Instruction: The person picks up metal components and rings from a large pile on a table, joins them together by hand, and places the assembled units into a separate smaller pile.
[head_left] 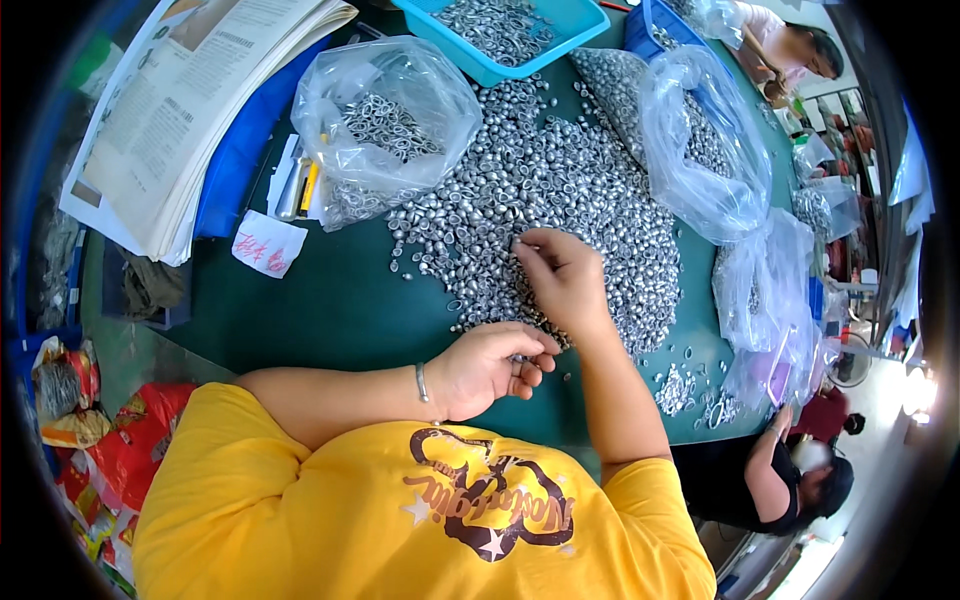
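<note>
A wide heap of small silver metal pieces [560, 190], rounded and some with hollow oval faces, is spread over the dark green table [300, 305]. My right hand [568, 278] is over the middle of the heap, thumb and forefinger pinched on one small silver metal piece at their tips. Near the heap's front edge, my left hand [490, 368] is turned partly palm-up with its fingers curled. A bit of silver metal shows between those fingers; how many pieces lie in them is hidden. A metal bangle [422, 382] circles my left wrist.
Clear plastic bags of metal pieces stand left [390, 130] and right [700, 140] of the heap. A turquoise tray [490, 70] is behind it. Papers [180, 120] and a handwritten note [268, 244] lie left. Two co-workers [765, 475] [780, 50] are at the right.
</note>
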